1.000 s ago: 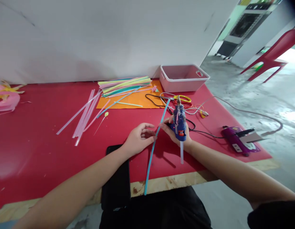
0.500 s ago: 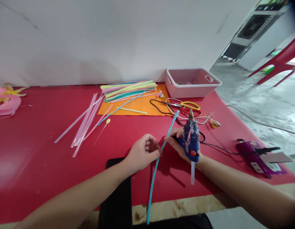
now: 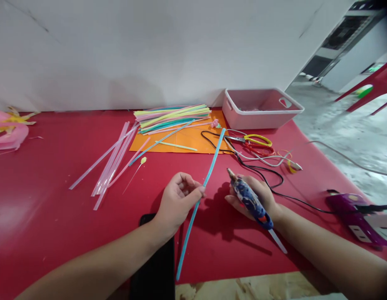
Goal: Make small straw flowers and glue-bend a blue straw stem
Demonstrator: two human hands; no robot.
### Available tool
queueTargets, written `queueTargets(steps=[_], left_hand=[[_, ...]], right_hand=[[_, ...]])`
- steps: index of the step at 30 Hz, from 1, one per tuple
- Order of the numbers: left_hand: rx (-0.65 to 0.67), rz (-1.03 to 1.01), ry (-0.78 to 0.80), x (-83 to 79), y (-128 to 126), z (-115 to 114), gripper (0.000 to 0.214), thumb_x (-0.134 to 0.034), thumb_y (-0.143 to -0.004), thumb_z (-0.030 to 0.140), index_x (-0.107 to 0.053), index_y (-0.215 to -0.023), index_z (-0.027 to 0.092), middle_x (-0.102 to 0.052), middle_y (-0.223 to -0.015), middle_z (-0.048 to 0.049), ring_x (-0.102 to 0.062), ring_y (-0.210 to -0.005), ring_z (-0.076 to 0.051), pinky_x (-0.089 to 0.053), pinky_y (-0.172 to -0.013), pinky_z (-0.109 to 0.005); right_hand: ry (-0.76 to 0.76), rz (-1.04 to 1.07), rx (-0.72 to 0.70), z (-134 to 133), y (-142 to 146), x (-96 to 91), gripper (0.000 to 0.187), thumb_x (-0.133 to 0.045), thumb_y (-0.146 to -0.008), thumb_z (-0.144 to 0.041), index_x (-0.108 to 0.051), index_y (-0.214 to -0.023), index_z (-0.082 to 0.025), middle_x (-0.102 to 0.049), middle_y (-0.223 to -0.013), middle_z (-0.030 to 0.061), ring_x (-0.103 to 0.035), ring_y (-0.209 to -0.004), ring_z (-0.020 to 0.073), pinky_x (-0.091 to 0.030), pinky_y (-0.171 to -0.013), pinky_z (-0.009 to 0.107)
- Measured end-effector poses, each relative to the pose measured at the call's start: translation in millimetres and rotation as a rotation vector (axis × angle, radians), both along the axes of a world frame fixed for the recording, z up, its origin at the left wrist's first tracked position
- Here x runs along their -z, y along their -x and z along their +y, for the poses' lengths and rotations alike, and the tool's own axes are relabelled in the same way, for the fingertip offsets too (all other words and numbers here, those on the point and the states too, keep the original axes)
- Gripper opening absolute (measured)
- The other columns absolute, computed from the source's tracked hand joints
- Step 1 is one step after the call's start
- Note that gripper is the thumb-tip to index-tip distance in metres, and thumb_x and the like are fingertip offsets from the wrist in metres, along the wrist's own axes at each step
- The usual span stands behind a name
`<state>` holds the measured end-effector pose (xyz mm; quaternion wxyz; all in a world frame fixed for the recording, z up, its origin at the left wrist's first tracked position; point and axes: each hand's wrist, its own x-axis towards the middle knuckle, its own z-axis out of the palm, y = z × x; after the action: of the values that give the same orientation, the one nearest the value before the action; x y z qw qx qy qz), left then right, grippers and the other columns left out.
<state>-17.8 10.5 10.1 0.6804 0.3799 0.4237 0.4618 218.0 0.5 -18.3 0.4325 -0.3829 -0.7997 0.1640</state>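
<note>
Between thumb and fingers, my left hand (image 3: 181, 198) pinches a light blue pipe cleaner (image 3: 189, 233) near its middle, and it slants up to the right. My right hand (image 3: 259, 193) is wrapped round a blue glue gun (image 3: 250, 198), whose worn nozzle points up and left toward the pipe cleaner without touching it. A clear glue stick (image 3: 277, 241) sticks out of the gun's rear end. The gun body hides part of the right fingers. Beyond the hands, a bundle of coloured pipe cleaners (image 3: 171, 116) lies on an orange sheet (image 3: 181, 143).
Pink glossy strips (image 3: 114, 162) and a yellow-tipped stem (image 3: 143, 161) lie left. A pink basket (image 3: 259, 121), scissors (image 3: 257, 141) and cables stand or lie at the back right. A purple power strip (image 3: 353, 212) is far right. A black flat object (image 3: 159, 266) sits under my left forearm.
My right hand has let go of the pipe cleaner and moved right, tilting the glue gun's nozzle leftward. My left hand now holds the pipe cleaner alone, slightly farther left.
</note>
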Motion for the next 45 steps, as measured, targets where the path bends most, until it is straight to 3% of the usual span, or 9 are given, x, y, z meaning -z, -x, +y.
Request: queueTargets(steps=[2, 8, 12, 17, 45], left_hand=[[-0.019, -0.016, -0.014, 1.5, 1.3, -0.2, 0.031, -0.077, -0.075, 0.018, -0.047, -0.08, 0.02, -0.066, -0.074, 0.0057, -0.063, -0.066, -0.007, -0.049, -0.068, -0.021], [-0.034, -0.038, 0.006, -3.2, 1.0, -1.4, 0.035, -0.078, -0.072, 0.014, -0.045, -0.077, 0.02, -0.065, -0.07, 0.0062, -0.057, -0.061, -0.005, -0.045, -0.061, -0.018], [-0.004, -0.073, 0.043, -5.0, 1.9, -1.5, 0.035, -0.077, -0.074, 0.015, -0.043, -0.077, 0.02, -0.064, -0.067, 0.0077, -0.057, -0.058, -0.006, -0.044, -0.058, -0.019], [0.059, -0.124, 0.075, -1.4, 6.1, -2.1, 0.036, -0.076, -0.077, 0.016, -0.04, -0.076, 0.021, -0.062, -0.064, 0.0093, -0.059, -0.055, -0.006, -0.044, -0.056, -0.019], [0.061, -0.094, -0.016, 0.4, 8.4, -4.4, 0.035, -0.071, -0.075, 0.011, -0.037, -0.073, 0.021, -0.058, -0.062, 0.0093, -0.052, -0.052, -0.005, -0.039, -0.054, -0.018]], right_hand=[[0.026, -0.03, 0.006, -1.1, -4.1, -0.3, 0.031, -0.073, -0.078, -0.018, -0.056, -0.103, -0.025, -0.066, -0.074, -0.0017, -0.057, -0.053, 0.0118, -0.047, -0.051, 0.024], [0.019, -0.074, -0.107, 2.9, -8.2, -1.7, 0.005, -0.059, -0.089, -0.022, -0.06, -0.094, -0.022, -0.061, -0.074, 0.0034, -0.057, -0.064, 0.0171, -0.048, -0.059, 0.03], [-0.031, -0.082, -0.171, 4.5, -10.2, -2.1, 0.012, -0.055, -0.093, -0.023, -0.063, -0.102, -0.021, -0.056, -0.072, 0.0035, -0.053, -0.066, 0.0182, -0.046, -0.065, 0.035], [0.022, -0.104, -0.158, 0.5, -15.8, -0.4, 0.015, -0.056, -0.093, -0.02, -0.065, -0.105, -0.02, -0.057, -0.074, 0.0041, -0.053, -0.067, 0.0177, -0.043, -0.064, 0.034], [0.028, -0.166, -0.225, 1.2, -11.4, -1.0, 0.019, -0.054, -0.095, -0.028, -0.062, -0.109, -0.018, -0.059, -0.077, 0.0064, -0.051, -0.07, 0.0189, -0.041, -0.066, 0.035]])
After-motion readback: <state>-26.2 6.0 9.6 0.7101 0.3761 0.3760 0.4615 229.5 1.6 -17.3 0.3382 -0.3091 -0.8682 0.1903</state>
